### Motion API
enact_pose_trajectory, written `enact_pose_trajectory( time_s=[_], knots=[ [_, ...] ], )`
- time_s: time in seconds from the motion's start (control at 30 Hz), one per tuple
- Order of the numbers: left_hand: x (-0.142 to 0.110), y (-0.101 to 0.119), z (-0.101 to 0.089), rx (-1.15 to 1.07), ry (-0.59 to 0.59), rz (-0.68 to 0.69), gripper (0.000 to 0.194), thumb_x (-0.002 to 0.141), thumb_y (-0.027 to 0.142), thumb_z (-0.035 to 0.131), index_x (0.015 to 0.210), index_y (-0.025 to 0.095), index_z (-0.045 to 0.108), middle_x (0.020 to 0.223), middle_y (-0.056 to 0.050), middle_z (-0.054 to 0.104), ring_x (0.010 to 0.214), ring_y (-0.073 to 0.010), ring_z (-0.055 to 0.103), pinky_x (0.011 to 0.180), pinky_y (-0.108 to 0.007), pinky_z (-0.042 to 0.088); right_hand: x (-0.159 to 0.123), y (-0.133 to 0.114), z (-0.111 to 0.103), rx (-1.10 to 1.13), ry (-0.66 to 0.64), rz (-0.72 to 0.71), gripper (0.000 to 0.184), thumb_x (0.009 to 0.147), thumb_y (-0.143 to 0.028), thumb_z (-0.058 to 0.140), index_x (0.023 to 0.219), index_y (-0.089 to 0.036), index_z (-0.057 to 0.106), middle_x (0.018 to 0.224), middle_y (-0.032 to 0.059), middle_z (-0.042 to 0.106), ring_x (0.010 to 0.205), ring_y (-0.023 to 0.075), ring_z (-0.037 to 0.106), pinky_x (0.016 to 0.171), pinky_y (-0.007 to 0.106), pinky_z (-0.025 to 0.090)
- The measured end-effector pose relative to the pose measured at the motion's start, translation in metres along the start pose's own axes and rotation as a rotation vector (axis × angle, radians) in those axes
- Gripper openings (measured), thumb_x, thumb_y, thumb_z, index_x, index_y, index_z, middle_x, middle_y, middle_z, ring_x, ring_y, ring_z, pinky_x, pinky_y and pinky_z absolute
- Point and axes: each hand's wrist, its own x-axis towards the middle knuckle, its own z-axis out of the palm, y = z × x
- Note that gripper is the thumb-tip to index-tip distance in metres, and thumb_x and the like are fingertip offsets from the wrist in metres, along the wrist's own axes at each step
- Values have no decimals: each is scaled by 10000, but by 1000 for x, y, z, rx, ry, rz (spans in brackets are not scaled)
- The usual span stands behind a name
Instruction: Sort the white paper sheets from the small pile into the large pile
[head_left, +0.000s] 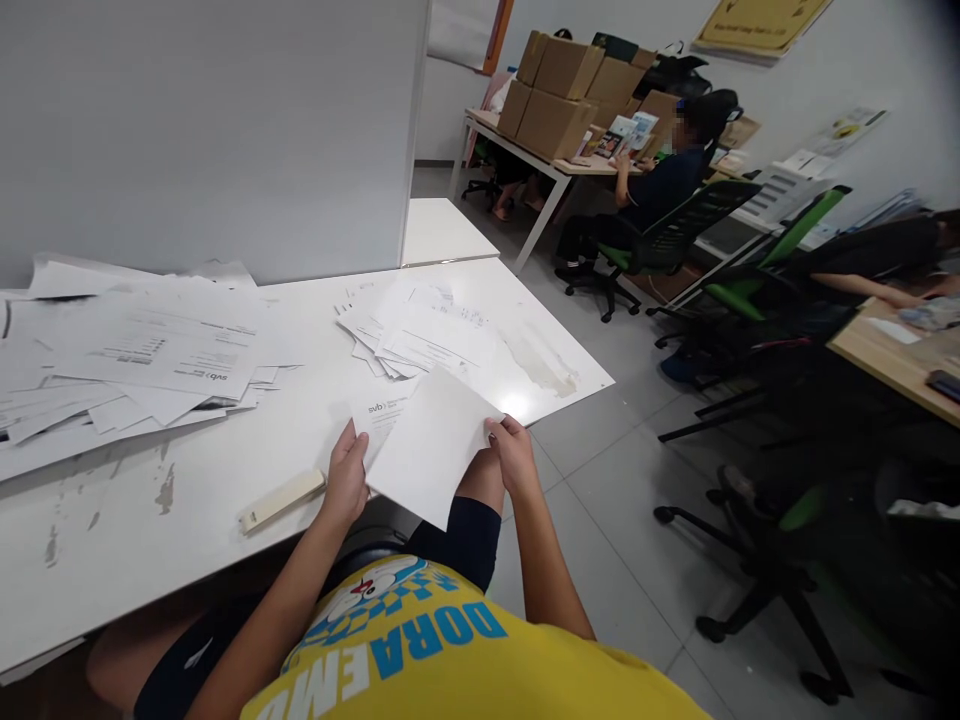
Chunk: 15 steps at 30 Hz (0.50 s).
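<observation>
Between my hands, over the front edge of the white table (292,320), are sheets of paper (433,445). The top sheet shows a blank face, and a printed sheet (384,408) shows behind it at the left. My left hand (349,470) pinches the papers at their left side, thumb on top. At the right corner of the blank sheet, my right hand (512,450) grips with thumb and fingers. A cream-coloured, long narrow object (283,500) lies on the table beside my left hand; its kind is unclear. Just beyond the held papers lies a loose stack of printed sheets (431,325).
A large messy paper pile (150,350) covers the table's left part, before a grey partition (210,130). Cardboard boxes (555,105) stand on a far desk. A seated person (667,180) works there, another person (877,260) at the right. Office chairs (780,590) stand on the tiled floor.
</observation>
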Motion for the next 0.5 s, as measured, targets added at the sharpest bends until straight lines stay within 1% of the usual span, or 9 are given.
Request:
enact_pose_trajectory(
  time_s=[0.07,0.13,0.23,0.3,0.37,0.43,0.5],
  knots=[
    [3,3,-1,-48,-4,-42,432,796,322,696,1208,197,664,1315,-98,655,1318,-261,540,1176,-449,357,-8,2,3,20,19,-18,239,669,-377,757,701,-184,620,694,-19,642,707,156,591,676,284,493],
    [5,5,-3,-86,12,-58,383,796,296,684,1165,194,682,1316,-92,655,1326,-253,532,1185,-436,348,-15,8,9,157,98,-44,232,684,-375,746,763,-190,630,765,-7,677,792,173,634,751,303,532],
    [7,4,-5,-93,68,-37,334,817,271,655,1143,207,690,1320,-78,654,1353,-233,505,1198,-405,333,-20,21,17,384,256,-70,224,707,-349,711,856,-208,621,840,3,700,905,182,669,871,330,560],
    [7,2,-5,-78,95,-22,342,829,273,650,1165,214,680,1320,-74,654,1365,-227,492,1207,-398,320,-22,28,21,454,303,-53,220,702,-310,694,882,-215,610,869,21,705,935,190,677,900,345,568],
    [5,2,-4,-97,78,-30,377,845,322,648,1207,220,661,1333,-74,646,1367,-236,490,1209,-412,319,-24,32,23,458,283,-38,226,691,-278,698,885,-224,595,899,33,702,949,194,677,901,347,572],
    [4,3,-2,-150,41,-52,423,867,408,626,1244,216,643,1359,-80,627,1369,-250,487,1201,-424,332,-27,33,26,429,232,-31,250,677,-266,712,888,-232,583,909,25,690,947,184,673,885,327,574],
    [3,4,2,-189,29,-64,470,883,477,595,1259,198,633,1378,-90,611,1378,-256,474,1191,-421,346,-31,31,28,396,181,-14,269,666,-274,721,889,-231,578,902,10,678,933,168,668,857,300,574]
  ],
)
